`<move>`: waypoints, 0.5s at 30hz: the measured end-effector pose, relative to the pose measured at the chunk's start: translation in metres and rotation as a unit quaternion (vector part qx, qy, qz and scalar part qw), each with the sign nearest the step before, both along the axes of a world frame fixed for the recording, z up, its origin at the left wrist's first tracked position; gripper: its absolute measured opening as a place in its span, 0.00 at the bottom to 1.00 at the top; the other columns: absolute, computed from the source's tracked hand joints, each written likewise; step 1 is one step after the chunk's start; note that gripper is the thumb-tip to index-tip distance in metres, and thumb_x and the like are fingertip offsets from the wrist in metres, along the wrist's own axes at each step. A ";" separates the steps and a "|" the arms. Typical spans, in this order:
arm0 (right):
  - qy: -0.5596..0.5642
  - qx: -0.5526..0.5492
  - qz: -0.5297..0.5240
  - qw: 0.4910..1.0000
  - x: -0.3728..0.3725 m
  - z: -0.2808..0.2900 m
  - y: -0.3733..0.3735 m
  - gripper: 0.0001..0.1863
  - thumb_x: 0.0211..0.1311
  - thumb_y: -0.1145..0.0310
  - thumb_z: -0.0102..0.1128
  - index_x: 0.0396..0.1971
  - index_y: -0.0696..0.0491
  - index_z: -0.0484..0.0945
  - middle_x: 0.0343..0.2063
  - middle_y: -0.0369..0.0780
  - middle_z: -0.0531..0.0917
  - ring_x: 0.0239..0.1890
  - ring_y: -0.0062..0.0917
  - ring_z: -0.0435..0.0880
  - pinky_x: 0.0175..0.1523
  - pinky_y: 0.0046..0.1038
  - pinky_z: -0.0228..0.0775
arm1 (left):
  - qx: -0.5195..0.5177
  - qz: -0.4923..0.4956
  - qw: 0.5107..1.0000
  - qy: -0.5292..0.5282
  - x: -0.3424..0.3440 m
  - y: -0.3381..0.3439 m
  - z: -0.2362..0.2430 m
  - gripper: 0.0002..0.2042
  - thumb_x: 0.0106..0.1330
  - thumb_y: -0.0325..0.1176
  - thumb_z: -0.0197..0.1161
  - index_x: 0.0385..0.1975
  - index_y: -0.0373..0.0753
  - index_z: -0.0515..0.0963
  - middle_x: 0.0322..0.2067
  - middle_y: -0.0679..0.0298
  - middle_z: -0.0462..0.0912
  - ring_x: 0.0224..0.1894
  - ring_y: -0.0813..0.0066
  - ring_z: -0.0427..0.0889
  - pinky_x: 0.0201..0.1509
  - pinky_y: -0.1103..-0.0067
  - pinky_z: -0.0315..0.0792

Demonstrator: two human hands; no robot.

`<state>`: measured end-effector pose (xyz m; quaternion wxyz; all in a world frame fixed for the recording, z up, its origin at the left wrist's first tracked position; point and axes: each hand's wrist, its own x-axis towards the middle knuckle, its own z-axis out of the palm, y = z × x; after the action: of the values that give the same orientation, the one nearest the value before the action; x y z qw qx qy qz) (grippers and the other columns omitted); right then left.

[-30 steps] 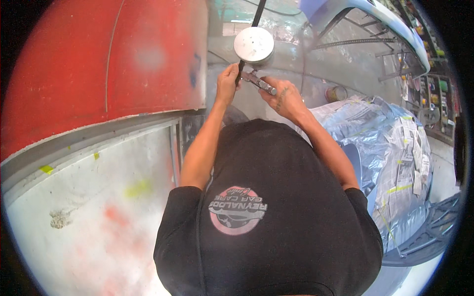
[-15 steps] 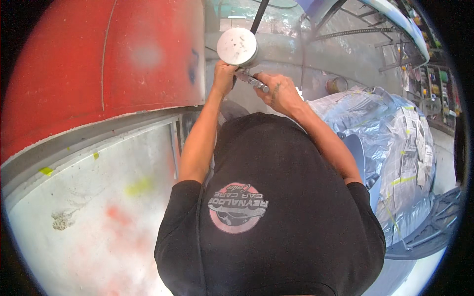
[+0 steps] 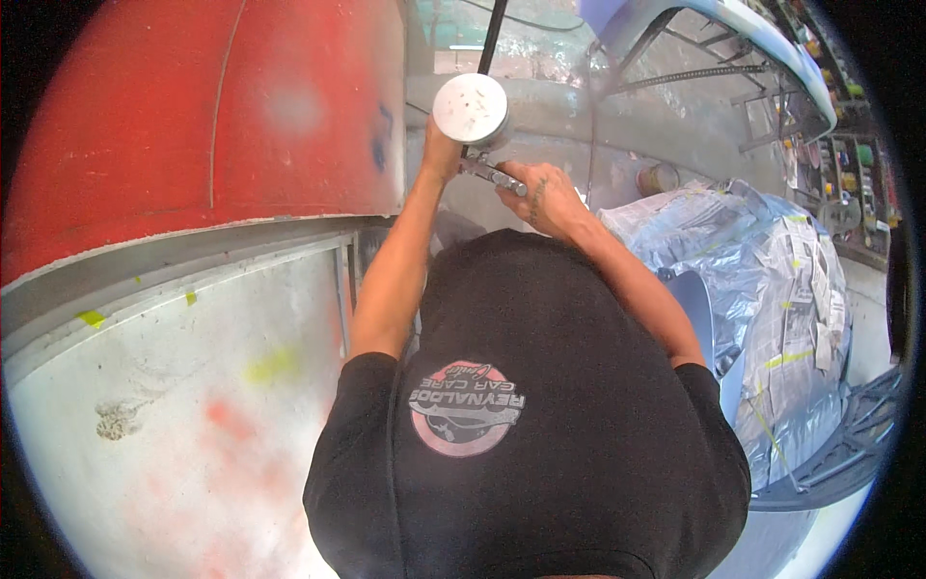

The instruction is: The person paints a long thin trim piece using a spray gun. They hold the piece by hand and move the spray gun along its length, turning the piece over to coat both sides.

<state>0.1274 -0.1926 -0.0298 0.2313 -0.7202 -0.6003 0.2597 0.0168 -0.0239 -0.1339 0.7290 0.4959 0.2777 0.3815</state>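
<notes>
My left hand (image 3: 441,150) is closed around a long black strip (image 3: 492,39) that runs upward behind a round white-lidded cup (image 3: 470,106). The cup partly hides those fingers. The cup sits on a silver spray gun (image 3: 487,169), which my right hand (image 3: 545,201) grips just below and right of it. The gun's body is close against the black strip; I cannot tell whether they touch.
A red panel (image 3: 125,116) and a spotted white panel (image 3: 164,425) fill the left. At right are a car covered in plastic and paper (image 3: 752,318), a painted curved part on a metal stand (image 3: 820,96), shelves of cans (image 3: 858,183) and a small can (image 3: 659,178).
Over the last second the cup and gun first moved left, then down toward me in the latest half second. Both hands shifted with them and stayed closed.
</notes>
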 end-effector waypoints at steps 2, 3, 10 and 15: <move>0.007 0.006 -0.030 0.999 0.001 0.004 0.001 0.17 0.62 0.65 0.63 0.50 0.53 0.81 0.33 0.54 0.85 0.39 0.52 0.84 0.46 0.47 0.74 | 0.042 -0.003 0.998 0.042 0.000 0.001 0.007 0.15 0.70 0.29 0.61 0.54 0.35 0.77 0.34 0.68 0.83 0.30 0.84 0.76 0.30 0.83 0.70; 0.013 0.000 -0.054 0.998 0.000 0.008 0.002 0.16 0.62 0.64 0.63 0.49 0.52 0.82 0.32 0.54 0.85 0.39 0.52 0.84 0.46 0.48 0.75 | 0.055 -0.004 0.997 0.054 0.001 0.002 0.006 0.15 0.70 0.30 0.60 0.55 0.35 0.77 0.33 0.69 0.82 0.27 0.86 0.74 0.26 0.84 0.68; 0.044 0.034 -0.101 0.993 0.007 0.023 0.005 0.20 0.62 0.64 0.63 0.53 0.55 0.80 0.33 0.57 0.85 0.38 0.51 0.86 0.44 0.42 0.76 | -0.076 -0.008 0.997 0.032 -0.002 -0.010 0.014 0.19 0.77 0.36 0.56 0.63 0.37 0.67 0.28 0.65 0.80 0.20 0.86 0.71 0.18 0.86 0.61; 0.040 0.022 -0.075 0.996 0.006 0.019 0.003 0.17 0.62 0.63 0.63 0.49 0.54 0.82 0.33 0.56 0.85 0.39 0.53 0.85 0.46 0.48 0.76 | -0.019 -0.002 1.000 0.013 -0.001 -0.004 -0.011 0.18 0.76 0.36 0.57 0.61 0.34 0.69 0.30 0.68 0.80 0.20 0.84 0.71 0.19 0.84 0.63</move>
<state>0.1335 -0.1896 -0.0104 0.2897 -0.7467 -0.5410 0.2566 0.0155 -0.0281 -0.1445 0.7353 0.4877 0.2933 0.3681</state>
